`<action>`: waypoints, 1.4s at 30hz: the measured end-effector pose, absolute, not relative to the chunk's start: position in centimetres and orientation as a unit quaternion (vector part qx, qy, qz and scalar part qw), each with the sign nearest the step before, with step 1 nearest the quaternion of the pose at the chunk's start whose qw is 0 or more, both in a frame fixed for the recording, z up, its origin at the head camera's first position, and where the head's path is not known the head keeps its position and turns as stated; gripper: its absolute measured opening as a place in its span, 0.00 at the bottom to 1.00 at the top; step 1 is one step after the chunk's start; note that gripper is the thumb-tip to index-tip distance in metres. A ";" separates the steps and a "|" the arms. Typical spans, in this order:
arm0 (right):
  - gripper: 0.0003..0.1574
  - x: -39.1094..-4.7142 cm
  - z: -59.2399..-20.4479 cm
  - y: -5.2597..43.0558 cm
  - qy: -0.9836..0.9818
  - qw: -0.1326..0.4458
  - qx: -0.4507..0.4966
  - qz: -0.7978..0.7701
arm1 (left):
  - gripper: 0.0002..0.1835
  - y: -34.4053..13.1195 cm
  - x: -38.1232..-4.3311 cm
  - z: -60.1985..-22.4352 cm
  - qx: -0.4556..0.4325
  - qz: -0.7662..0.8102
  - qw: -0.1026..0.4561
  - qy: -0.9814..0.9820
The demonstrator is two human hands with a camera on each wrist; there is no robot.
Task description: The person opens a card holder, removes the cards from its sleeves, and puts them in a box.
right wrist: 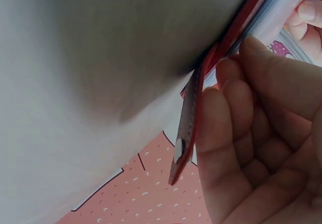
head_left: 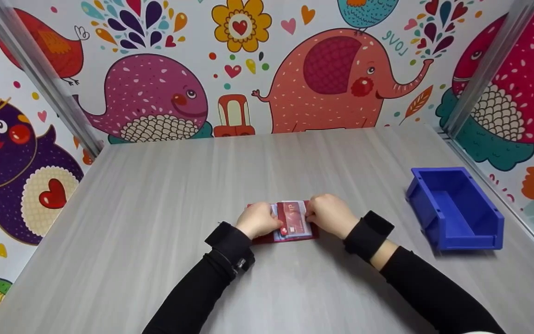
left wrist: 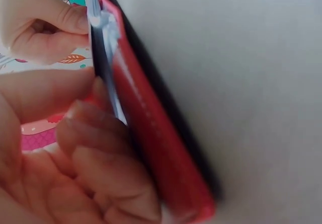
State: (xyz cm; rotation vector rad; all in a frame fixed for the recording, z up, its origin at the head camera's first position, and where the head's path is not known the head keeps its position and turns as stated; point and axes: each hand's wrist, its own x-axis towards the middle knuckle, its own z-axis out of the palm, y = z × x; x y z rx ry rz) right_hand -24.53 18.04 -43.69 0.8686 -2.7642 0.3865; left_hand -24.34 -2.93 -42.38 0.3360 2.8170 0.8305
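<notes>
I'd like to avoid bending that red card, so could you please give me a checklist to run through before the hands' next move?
1. Card holder open on the table: ok.
2. Left hand at the left edge of the red card: ok.
3. Right hand at the right edge of the clear sleeves: ok.
4. Strap unfastened: ok, its end sticks out free.
5. Red card fully inside a sleeve: cannot tell.
6. Blue bin clear of both hands: ok, it stands off to the right.
</notes>
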 end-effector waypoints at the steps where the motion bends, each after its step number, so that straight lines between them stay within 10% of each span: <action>1: 0.10 -24.5 -43.7 18.1 -0.939 0.111 0.297 0.131 | 0.18 -3.0 -24.3 -42.4 0.113 0.281 0.093 0.948; 42: 0.11 -24.5 -43.9 18.3 -0.935 0.123 0.304 0.135 | 0.10 -7.1 -24.1 -42.6 0.029 0.467 0.156 0.870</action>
